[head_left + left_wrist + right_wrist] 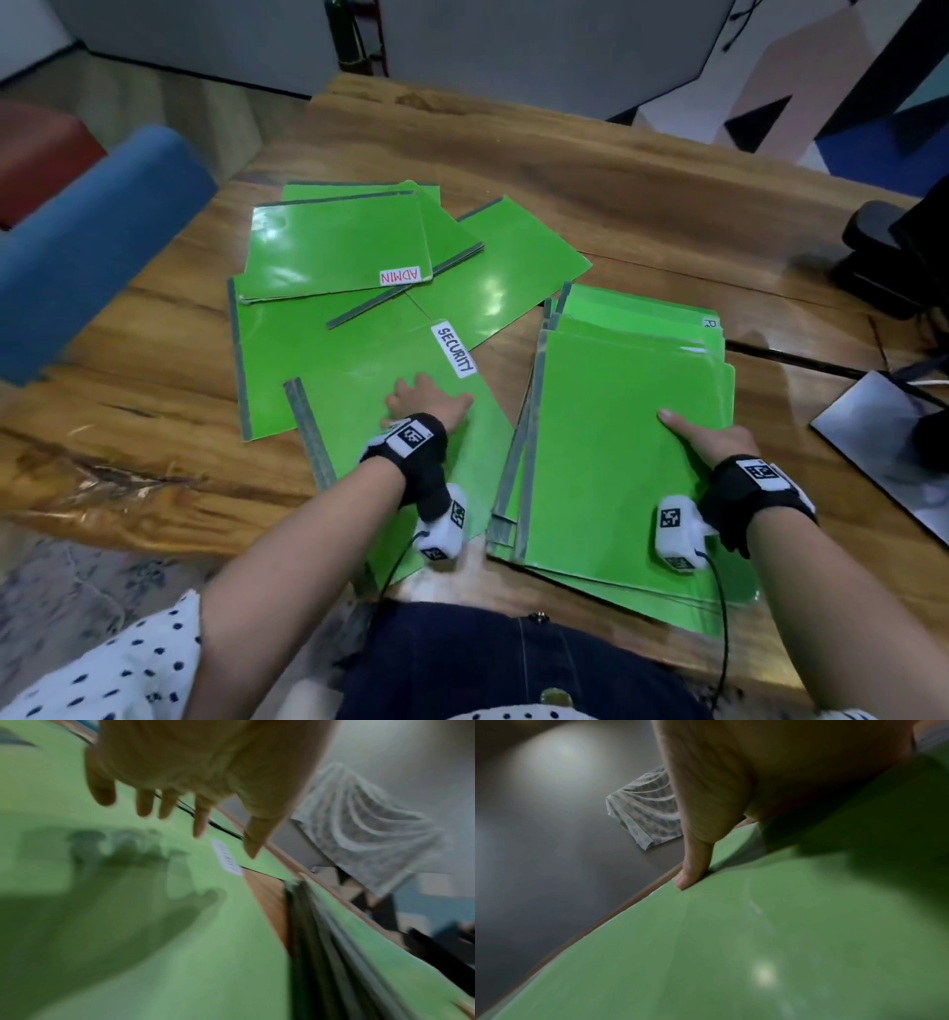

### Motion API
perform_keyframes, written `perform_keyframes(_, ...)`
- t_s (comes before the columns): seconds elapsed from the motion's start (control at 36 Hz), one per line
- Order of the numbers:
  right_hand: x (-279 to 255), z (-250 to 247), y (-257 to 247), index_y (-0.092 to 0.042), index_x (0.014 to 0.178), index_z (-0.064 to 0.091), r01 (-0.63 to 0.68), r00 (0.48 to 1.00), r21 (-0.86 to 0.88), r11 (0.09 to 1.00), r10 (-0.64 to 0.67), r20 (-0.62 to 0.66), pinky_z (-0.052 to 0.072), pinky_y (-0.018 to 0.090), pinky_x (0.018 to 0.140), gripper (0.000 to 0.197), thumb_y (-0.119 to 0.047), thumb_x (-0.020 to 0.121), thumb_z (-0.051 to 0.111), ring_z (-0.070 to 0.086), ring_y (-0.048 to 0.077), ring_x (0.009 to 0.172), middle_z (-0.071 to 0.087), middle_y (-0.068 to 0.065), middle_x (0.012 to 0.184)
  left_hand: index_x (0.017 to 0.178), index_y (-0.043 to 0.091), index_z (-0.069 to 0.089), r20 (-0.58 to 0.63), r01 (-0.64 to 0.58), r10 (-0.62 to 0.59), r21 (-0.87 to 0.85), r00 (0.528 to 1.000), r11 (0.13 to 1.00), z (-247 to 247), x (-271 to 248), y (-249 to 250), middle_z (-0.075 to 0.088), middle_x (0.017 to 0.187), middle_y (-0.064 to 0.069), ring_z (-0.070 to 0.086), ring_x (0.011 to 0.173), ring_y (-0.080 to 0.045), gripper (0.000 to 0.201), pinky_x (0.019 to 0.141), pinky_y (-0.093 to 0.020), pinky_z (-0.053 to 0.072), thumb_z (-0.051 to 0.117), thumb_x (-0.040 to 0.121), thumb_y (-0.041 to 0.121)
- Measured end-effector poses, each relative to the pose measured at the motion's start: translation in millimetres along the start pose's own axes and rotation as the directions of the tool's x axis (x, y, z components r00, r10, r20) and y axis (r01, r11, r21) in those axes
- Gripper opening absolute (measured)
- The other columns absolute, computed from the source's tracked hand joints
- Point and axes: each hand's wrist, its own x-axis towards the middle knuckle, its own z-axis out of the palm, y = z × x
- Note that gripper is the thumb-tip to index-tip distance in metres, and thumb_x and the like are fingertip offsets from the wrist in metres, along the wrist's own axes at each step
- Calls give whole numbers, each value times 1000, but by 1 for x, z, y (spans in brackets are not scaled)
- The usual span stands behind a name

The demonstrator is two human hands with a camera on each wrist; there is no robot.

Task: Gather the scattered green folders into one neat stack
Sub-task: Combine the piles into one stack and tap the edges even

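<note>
Several green folders lie scattered on the wooden table (616, 169); one labelled ADMIN (334, 246) lies on top at the far left. Nearer me lies the folder labelled SECURITY (354, 411) (128, 923). My left hand (426, 403) (195, 770) is over it with straight, spread fingers; the wrist view is blurred and shows the hand's shadow on the folder. To the right sits a rough stack of green folders (616, 437) (359, 943) (757, 943). My right hand (719, 442) (718, 780) grips its right edge, thumb (693, 872) pressed on top, the other fingers hidden.
A blue chair (87, 246) and a red seat (36, 154) stand left of the table. A black object (883, 257) and a grey flat plate (893, 447) with cables sit at the right edge. The table's near edge is against my body.
</note>
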Motion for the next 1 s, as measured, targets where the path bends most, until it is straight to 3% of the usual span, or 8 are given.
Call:
perform_keyframes(0.08,-1,2,0,3,138,34,-5,1000,12,1000,5,-12,43,48,98,101,-56,68,75,48,40,123,44,24,140,137,6,32,-151,265,-277,-97,949,959,-24,12,-34,23,146,-16,24,133,-34,72,107,-45,30,68,78,30)
perform_keyframes(0.17,-2,2,0,3,139,33,-15,1000,19,1000,15,-13,42,48,98,101,-56,68,75,47,40,124,43,23,140,129,5,35,-237,438,-472,-182,849,880,-36,17,-61,32,137,-16,33,124,-32,68,106,-40,32,73,75,23)
perform_keyframes(0.28,-3,1,0,2,140,33,-9,1000,4,1000,9,-16,42,49,98,107,-61,64,75,49,41,122,44,23,140,127,3,33,-235,461,-525,-280,818,842,-40,15,-82,34,134,-18,35,123,-33,80,102,-41,34,82,67,22)
perform_keyframes(0.39,-5,1,0,1,140,34,3,1000,4,1000,-3,-20,43,51,99,110,-64,62,74,49,41,121,44,23,139,134,-1,29,-176,423,-523,-404,834,811,-45,12,-95,41,132,-18,47,118,-34,100,93,-42,46,88,59,29)
perform_keyframes(0.5,-5,1,1,5,135,38,30,999,18,999,-29,-45,45,48,95,104,-62,63,75,51,41,118,47,23,136,127,-6,39,-143,306,-412,-468,900,829,-50,6,-100,56,121,-17,57,107,-33,82,82,-38,50,85,66,25)
perform_keyframes(0.69,-5,1,0,6,122,46,82,991,31,996,-79,-106,47,44,86,92,-60,65,75,54,39,113,51,24,129,132,2,35,-332,-103,-50,-427,942,898,-74,-10,-72,45,137,-20,45,126,-35,73,102,-43,39,78,74,16)
perform_keyframes(0.89,-12,7,-2,7,126,46,115,985,41,993,-108,-136,46,41,86,93,-59,67,75,53,40,115,52,25,130,125,2,43,-356,-548,465,-179,810,817,-118,-5,-5,57,119,-10,52,106,-20,68,91,-30,41,79,71,20)
perform_keyframes(1.0,-14,9,-1,6,121,50,120,983,48,992,-112,-145,47,40,85,91,-60,65,75,55,39,112,56,25,124,110,5,51,-346,-654,606,-29,716,756,-140,6,37,51,92,-3,44,84,-15,50,72,-23,35,79,73,24)
